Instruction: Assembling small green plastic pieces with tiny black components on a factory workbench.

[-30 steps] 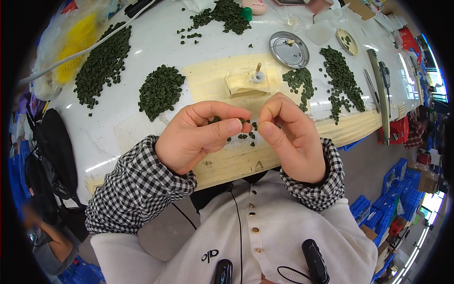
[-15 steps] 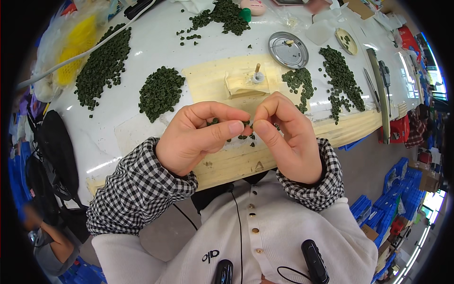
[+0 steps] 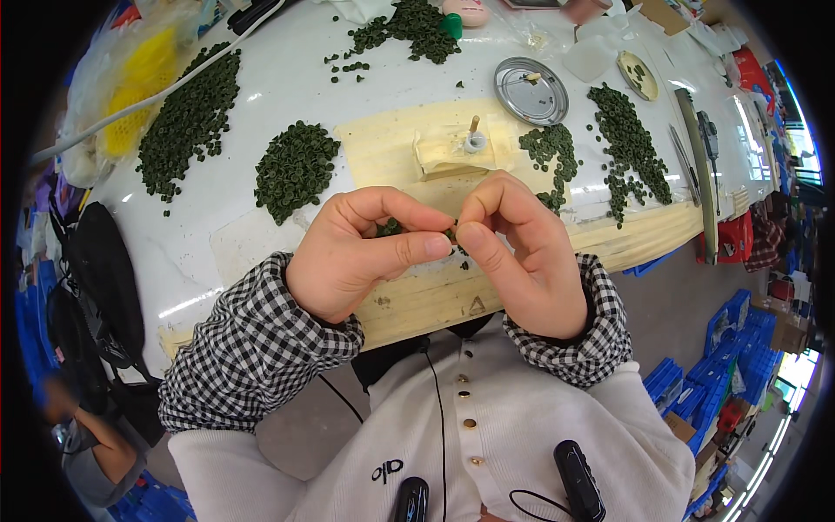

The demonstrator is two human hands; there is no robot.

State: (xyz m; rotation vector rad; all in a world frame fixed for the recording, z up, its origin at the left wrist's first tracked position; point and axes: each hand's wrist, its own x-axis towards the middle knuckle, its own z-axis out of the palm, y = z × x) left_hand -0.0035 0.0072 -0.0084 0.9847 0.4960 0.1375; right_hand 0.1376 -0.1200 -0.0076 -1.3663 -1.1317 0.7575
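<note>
At frame centre, the left hand (image 3: 348, 257) and right hand (image 3: 522, 257) meet fingertip to fingertip, each grip pinched closed on small green pieces (image 3: 389, 229). Beyond them, on the white desk (image 3: 278, 96), a sorted green heap (image 3: 294, 167) sits left; loose scattered pieces (image 3: 622, 148) right seem still unhandled.

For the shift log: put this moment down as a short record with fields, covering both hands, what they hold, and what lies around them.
Left hand: left hand curled, thumb and forefinger pinching small green pieces
Right hand: right hand fingertips meeting the left's, on a small green piece
Surface: white table with a tan taped patch
Nearby: heaps of green pieces, round metal lid, small white holder with a peg
Unclear: the exact shape of the held pieces
</note>
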